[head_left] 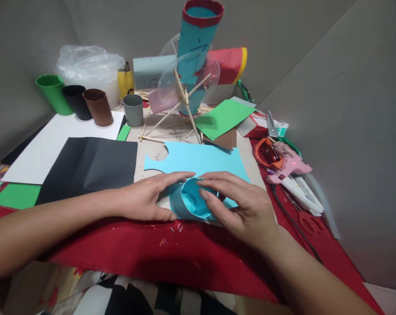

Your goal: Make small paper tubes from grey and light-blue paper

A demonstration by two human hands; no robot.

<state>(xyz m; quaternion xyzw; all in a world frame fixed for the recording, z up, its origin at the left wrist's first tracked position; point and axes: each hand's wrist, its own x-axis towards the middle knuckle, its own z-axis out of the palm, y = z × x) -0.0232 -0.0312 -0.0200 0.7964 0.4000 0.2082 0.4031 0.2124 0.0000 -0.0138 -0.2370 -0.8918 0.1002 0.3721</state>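
Blue cup (184, 209), lower centre of frame: left hand (144, 197) holding its side, right hand (245, 202) grasping its edge. Step, I judge: shaping; next move calls for light, even pressure.

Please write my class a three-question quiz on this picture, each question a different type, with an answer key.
1. What colour is the paper cylinder between the left hand and the right hand? A) black B) blue C) brown
2. True or false: in the picture, the grey cup stands to the right of the brown cup.
3. Fill the gap: the green sheet beside the stick frame partly covers a ____ sheet.

Key: 1. B; 2. True; 3. brown.
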